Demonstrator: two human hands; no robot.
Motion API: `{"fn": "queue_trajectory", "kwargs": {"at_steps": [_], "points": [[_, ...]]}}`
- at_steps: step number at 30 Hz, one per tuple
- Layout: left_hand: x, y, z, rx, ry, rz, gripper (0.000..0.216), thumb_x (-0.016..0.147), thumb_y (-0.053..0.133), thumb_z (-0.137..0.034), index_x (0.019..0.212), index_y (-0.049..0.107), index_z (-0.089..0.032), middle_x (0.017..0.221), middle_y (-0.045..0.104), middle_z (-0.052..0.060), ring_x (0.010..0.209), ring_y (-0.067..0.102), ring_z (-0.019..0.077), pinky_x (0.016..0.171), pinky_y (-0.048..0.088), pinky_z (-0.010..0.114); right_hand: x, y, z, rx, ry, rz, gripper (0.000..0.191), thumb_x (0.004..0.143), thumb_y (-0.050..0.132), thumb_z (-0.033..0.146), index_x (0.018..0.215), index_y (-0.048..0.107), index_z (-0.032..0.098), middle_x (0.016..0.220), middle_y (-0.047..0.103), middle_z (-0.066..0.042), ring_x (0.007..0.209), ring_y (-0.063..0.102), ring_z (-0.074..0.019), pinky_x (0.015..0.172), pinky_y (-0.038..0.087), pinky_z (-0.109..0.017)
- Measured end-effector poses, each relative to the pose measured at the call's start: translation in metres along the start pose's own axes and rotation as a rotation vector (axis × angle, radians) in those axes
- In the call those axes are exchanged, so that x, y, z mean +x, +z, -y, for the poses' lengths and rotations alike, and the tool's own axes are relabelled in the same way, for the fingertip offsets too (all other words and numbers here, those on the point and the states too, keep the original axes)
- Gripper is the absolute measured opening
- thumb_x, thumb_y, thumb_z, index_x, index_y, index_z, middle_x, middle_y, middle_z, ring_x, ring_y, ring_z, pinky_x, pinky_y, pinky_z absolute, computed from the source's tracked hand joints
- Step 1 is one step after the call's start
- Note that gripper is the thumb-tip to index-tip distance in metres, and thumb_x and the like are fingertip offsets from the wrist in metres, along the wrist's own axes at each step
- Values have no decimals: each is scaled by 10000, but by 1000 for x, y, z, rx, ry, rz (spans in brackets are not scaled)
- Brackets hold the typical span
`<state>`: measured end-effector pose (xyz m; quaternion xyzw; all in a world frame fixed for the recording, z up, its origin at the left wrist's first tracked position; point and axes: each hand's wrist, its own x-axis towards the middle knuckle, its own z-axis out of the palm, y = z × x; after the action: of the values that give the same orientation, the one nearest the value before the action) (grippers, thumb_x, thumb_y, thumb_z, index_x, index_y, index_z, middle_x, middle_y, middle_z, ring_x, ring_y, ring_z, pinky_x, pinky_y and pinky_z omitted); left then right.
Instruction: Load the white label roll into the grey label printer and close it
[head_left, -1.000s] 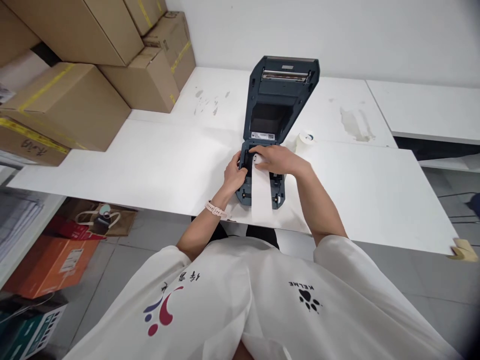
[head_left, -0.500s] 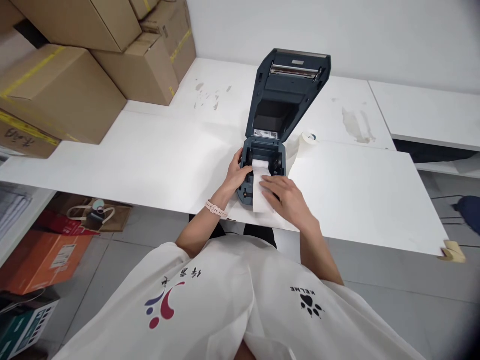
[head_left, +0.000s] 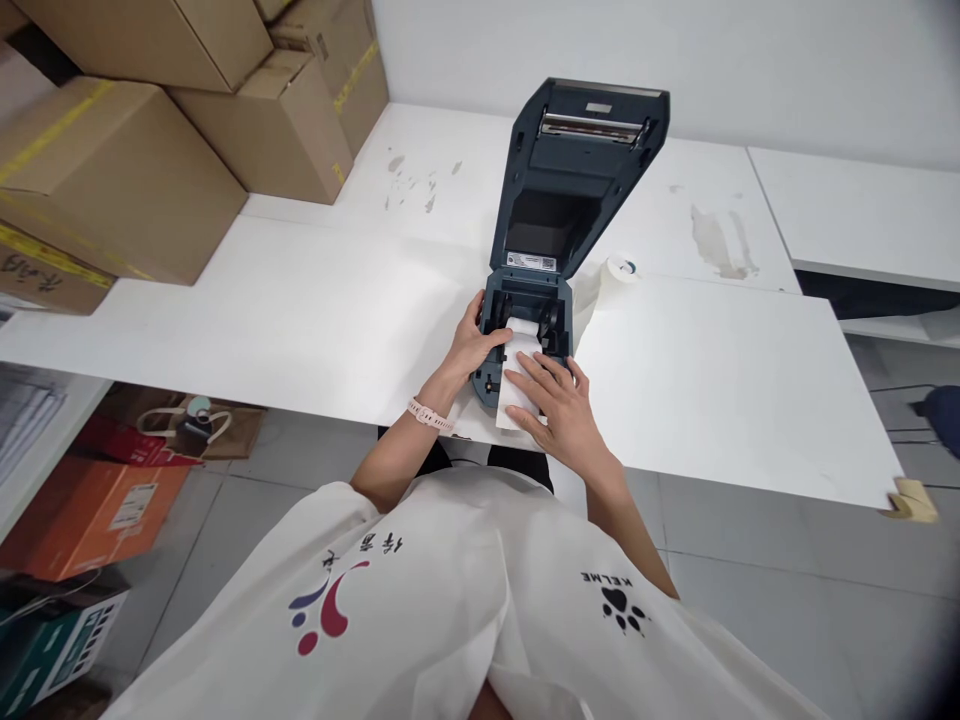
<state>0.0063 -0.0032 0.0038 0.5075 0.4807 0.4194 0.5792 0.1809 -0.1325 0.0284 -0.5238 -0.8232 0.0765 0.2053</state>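
As the left hand (head_left: 471, 345) grips the printer (head_left: 551, 240), the right hand (head_left: 564, 408) rests spread on paper (head_left: 521, 343) near the table's front edge (head_left: 720, 477).

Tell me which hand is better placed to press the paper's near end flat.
Right, most likely: the right hand is spread over the paper, close to that end. The left hand is at the left side of the printer, its thumb farther up the paper.
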Motion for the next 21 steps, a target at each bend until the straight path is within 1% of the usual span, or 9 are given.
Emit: {"fn": "queue_trajectory", "kwargs": {"at_steps": [3, 5, 8, 10, 11, 13, 15, 18, 21], "points": [[-13, 1, -2, 97, 23, -27, 916, 845, 745, -385, 1645, 318, -251, 1727, 385, 108, 1596, 375, 331, 1304, 339, 482, -1, -10, -6, 129, -20, 48, 438, 1060, 532, 527, 1423, 641, 308, 1606, 568, -55, 1525, 490, -316, 1297, 247, -635], [-33, 2, -4, 165, 42, -32, 918, 881, 725, -479, 1661, 280, -285, 1767, 308, 90, 1645, 275, 343, 1329, 294, 507, 4, -20, -16, 278, -9, 9, 369, 1052, 554, 526, 1317, 704, 315, 1494, 674, -50, 1437, 591, -299, 1280, 320, -614], [-72, 3, -4, 194, 7, 13, 1065, 856, 764, -549, 1693, 143, -332, 1809, 179, 75, 1675, 176, 361, 1342, 267, 539, 33, -37, -44, 440, 72, -294, 389, 1055, 533, 557, 1311, 695, 314, 1420, 718, -61, 1362, 653, -278, 1194, 482, -546], [-93, 2, -4, 198, -34, 34, 1090, 862, 752, -590, 1697, 90, -361, 1824, 104, 56, 1689, 95, 359, 1349, 256, 542, 72, -51, -69, 435, 135, -523, 531, 1057, 460, 637, 1476, 564, 329, 1555, 605, -67, 1477, 548, -276, 1212, 476, -540], [-101, 2, -4, 196, -52, 40, 1097, 863, 746, -606, 1698, 75, -370, 1826, 85, 50, 1691, 69, 359, 1351, 253, 543, 96, -58, -82, 440, 151, -560, 609, 1055, 405, 682, 1561, 456, 346, 1656, 491, -52, 1550, 457, -260, 1252, 435, -523], [-110, 1, -4, 182, -81, 51, 1120, 853, 749, -630, 1699, 60, -375, 1826, 81, 47, 1691, 58, 363, 1347, 267, 543, 147, -72, -104, 530, 206, -574, 708, 1057, 295, 721, 1654, 264, 341, 1782, 252, -16, 1641, 268, -188, 1330, 320, -428], [-112, 0, -4, 161, -103, 57, 1138, 840, 758, -641, 1701, 64, -369, 1825, 95, 48, 1690, 80, 361, 1336, 296, 536, 191, -86, -116, 695, 260, -502, 746, 1071, 193, 721, 1680, 184, 291, 1805, 156, 20, 1667, 181, -173, 1336, 314, -414], [-110, -3, -4, 136, -122, 61, 1195, 804, 789, -652, 1705, 64, -350, 1826, 73, 48, 1690, 102, 345, 1339, 294, 501, 218, -95, -113, 857, 235, -417, 809, 1051, 32, 736, 1560, 456, 272, 1599, 538, 3, 1567, 409, -196, 1260, 441, -421], [-106, -10, -3, 24, -164, 57, 1209, 819, 724, -722, 1707, -1, -338, 1823, 98, 61, 1684, 163, 317, 1336, 294, 485, 185, -85, -91, 911, 158, -500, 796, 1034, 71, 773, 1428, 571, 296, 1400, 687, -4, 1407, 574, -202, 1215, 483, -412]]}}
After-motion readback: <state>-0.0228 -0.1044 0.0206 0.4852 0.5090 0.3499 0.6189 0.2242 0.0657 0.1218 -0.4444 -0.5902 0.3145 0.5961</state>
